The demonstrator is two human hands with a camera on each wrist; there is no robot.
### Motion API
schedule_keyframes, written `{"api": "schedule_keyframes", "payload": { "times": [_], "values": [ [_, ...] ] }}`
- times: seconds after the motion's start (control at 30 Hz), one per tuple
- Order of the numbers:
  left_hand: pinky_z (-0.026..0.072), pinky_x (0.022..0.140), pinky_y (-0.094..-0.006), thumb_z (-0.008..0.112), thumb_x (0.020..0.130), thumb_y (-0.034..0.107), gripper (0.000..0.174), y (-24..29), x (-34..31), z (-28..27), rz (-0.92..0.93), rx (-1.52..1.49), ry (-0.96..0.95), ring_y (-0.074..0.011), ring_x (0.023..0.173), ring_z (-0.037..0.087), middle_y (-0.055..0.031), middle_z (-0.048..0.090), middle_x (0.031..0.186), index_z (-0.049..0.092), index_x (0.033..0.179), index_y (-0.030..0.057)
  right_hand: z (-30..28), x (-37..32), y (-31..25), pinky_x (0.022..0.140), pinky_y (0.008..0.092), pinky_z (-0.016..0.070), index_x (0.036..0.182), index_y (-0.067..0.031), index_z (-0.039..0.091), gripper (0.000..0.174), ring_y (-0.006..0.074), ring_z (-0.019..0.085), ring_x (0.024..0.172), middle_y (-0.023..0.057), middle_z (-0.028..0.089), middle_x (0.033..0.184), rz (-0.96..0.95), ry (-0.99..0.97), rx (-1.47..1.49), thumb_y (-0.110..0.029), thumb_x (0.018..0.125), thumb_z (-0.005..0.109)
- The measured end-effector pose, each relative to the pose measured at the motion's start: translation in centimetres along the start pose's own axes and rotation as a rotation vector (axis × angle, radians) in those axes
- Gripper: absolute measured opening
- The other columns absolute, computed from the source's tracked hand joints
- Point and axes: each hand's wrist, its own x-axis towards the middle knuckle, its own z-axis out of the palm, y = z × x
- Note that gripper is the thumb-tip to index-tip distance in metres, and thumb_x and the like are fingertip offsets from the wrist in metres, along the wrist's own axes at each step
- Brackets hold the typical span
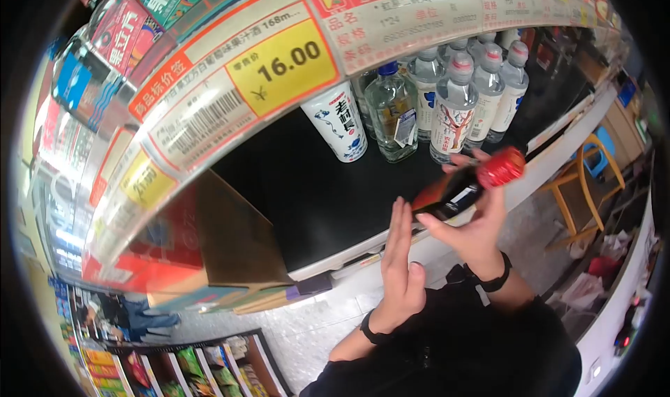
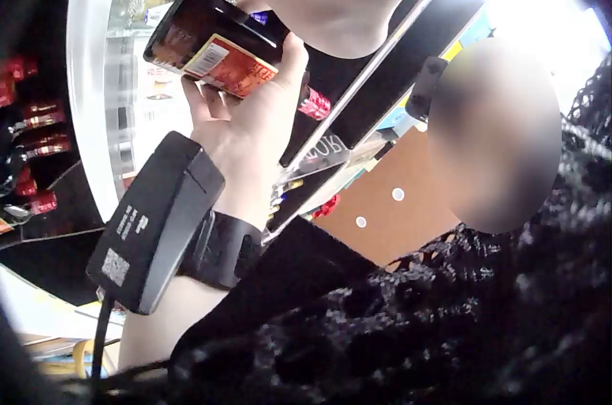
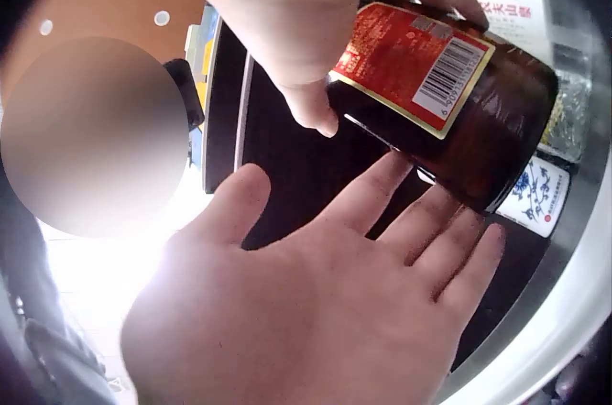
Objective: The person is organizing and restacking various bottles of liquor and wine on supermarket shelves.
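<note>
A dark glass bottle [image 1: 457,196] with a red cap lies tilted in my right hand [image 1: 481,233], the cap toward the upper right in the head view. My right fingers and thumb grip it around the body. Its red label with a barcode faces the right wrist view, where the bottle [image 3: 492,152] shows large. My left hand [image 1: 401,282] is held flat with straight fingers beside the bottle's base end. In the right wrist view, the left fingertips [image 3: 435,199] lie right at the bottle's lower edge, palm showing.
On the black shelf [image 1: 279,188] stand several clear bottles [image 1: 457,107], a squarish glass bottle [image 1: 392,114] and a white patterned container [image 1: 338,126]. Price tags [image 1: 279,62] line the shelf edge above. A brown carton [image 1: 234,229] is at left, a wooden chair [image 1: 590,188] at right, a snack rack [image 1: 188,369] below.
</note>
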Motion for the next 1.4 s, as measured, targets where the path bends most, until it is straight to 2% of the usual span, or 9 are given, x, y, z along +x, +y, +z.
{"api": "schedule_keyframes", "payload": {
  "times": [0.13, 0.47, 0.73, 0.77, 0.9, 0.97, 1.07, 1.23, 1.4],
  "values": [
    [0.0214, 0.118, -0.0474, 0.028, 0.105, 0.045, 0.074, 0.1, -0.1, -1.2, 0.028, 0.047, -0.033, -0.05, 0.147, 0.022, -0.0386, 0.017, 0.157, 0.026, 0.15, -0.0133, 2.7, 0.4, -0.3, 0.084, 0.033, 0.0563, 0.125, 0.0038, 0.055, 0.081, 0.0196, 0.068, 0.094, 0.0124, 0.066, 0.106, 0.001, 0.027, -0.092, -0.02, 0.059, 0.096],
    [0.0165, 0.12, -0.0461, 0.017, 0.105, 0.053, 0.082, -1.3, 0.8, -0.8, -0.027, -0.002, -0.122, -0.0483, 0.149, 0.013, -0.0378, 0.009, 0.158, 0.01, 0.152, -0.0142, 4.0, 1.5, 0.3, 0.064, 0.03, 0.0556, 0.136, -0.0068, 0.055, 0.094, 0.0142, 0.066, 0.064, 0.0088, 0.065, 0.106, -0.007, 0.018, -0.343, -0.033, 0.055, 0.097],
    [0.0181, 0.12, -0.0452, 0.015, 0.105, 0.056, 0.083, -2.2, 1.3, 0.4, -0.083, -0.031, -0.116, -0.0453, 0.149, 0.017, -0.0337, 0.014, 0.159, 0.013, 0.153, -0.0116, 3.3, 2.0, 1.2, 0.067, 0.0373, 0.057, 0.137, -0.0068, 0.052, 0.096, 0.0271, 0.069, 0.077, 0.0121, 0.065, 0.107, 0.033, -0.004, -0.482, -0.047, 0.059, 0.092],
    [0.0185, 0.12, -0.0451, 0.015, 0.105, 0.055, 0.082, -2.2, 1.4, 0.4, -0.093, -0.033, -0.11, -0.0449, 0.149, 0.018, -0.0335, 0.015, 0.159, 0.013, 0.153, -0.0115, 3.3, 2.1, 1.2, 0.078, 0.0362, 0.056, 0.138, -0.0003, 0.049, 0.103, 0.0284, 0.069, 0.091, 0.0153, 0.065, 0.106, 0.007, -0.02, -0.535, -0.042, 0.056, 0.095],
    [0.0199, 0.12, -0.0448, 0.016, 0.105, 0.054, 0.081, -2.3, 1.9, 0.3, -0.136, -0.041, -0.094, -0.0435, 0.149, 0.02, -0.0328, 0.017, 0.159, 0.014, 0.153, -0.0112, 3.3, 1.6, 2.3, 0.084, 0.0394, 0.056, 0.14, 0.0004, 0.046, 0.099, 0.0305, 0.066, 0.101, 0.0171, 0.061, 0.116, 0.057, -0.005, -0.46, -0.035, 0.061, 0.094],
    [0.0206, 0.12, -0.0446, 0.017, 0.106, 0.054, 0.08, -2.4, 2.1, 0.2, -0.159, -0.044, -0.086, -0.0428, 0.149, 0.021, -0.0325, 0.018, 0.159, 0.014, 0.153, -0.011, 3.0, 0.8, 4.0, 0.089, 0.042, 0.0536, 0.135, -0.0047, 0.05, 0.084, 0.0388, 0.06, 0.112, 0.0198, 0.054, 0.122, -0.023, 0.085, -0.253, -0.03, 0.067, 0.091],
    [0.0216, 0.119, -0.0444, 0.018, 0.106, 0.053, 0.079, -2.5, 2.8, 0.0, -0.192, -0.049, -0.07, -0.0417, 0.148, 0.023, -0.0319, 0.02, 0.159, 0.014, 0.153, -0.0107, 1.9, -0.4, 4.6, 0.092, 0.0415, 0.0526, 0.132, -0.0033, 0.051, 0.078, 0.039, 0.057, 0.116, 0.0206, 0.049, 0.129, 0.04, 0.035, -0.415, -0.024, 0.068, 0.091],
    [0.0234, 0.119, -0.0439, 0.019, 0.107, 0.052, 0.078, -2.8, 4.4, 0.2, -0.228, -0.063, -0.097, -0.0399, 0.148, 0.025, -0.031, 0.023, 0.158, 0.015, 0.153, -0.0103, 2.0, 0.0, 5.3, 0.081, 0.0396, 0.054, 0.127, -0.0022, 0.053, 0.069, 0.0336, 0.063, 0.097, 0.0162, 0.056, 0.115, 0.039, 0.072, -0.416, -0.021, 0.071, 0.088],
    [0.0254, 0.119, -0.0434, 0.02, 0.107, 0.053, 0.078, -3.2, 5.4, 0.3, -0.282, -0.122, -0.14, -0.0368, 0.148, 0.026, -0.0278, 0.024, 0.159, 0.015, 0.154, -0.0086, 1.8, 0.4, 5.7, 0.08, 0.0411, 0.0514, 0.127, -0.002, 0.053, 0.069, 0.0339, 0.061, 0.096, 0.0158, 0.057, 0.11, 0.011, 0.098, -0.454, -0.021, 0.071, 0.088]
  ]
}}
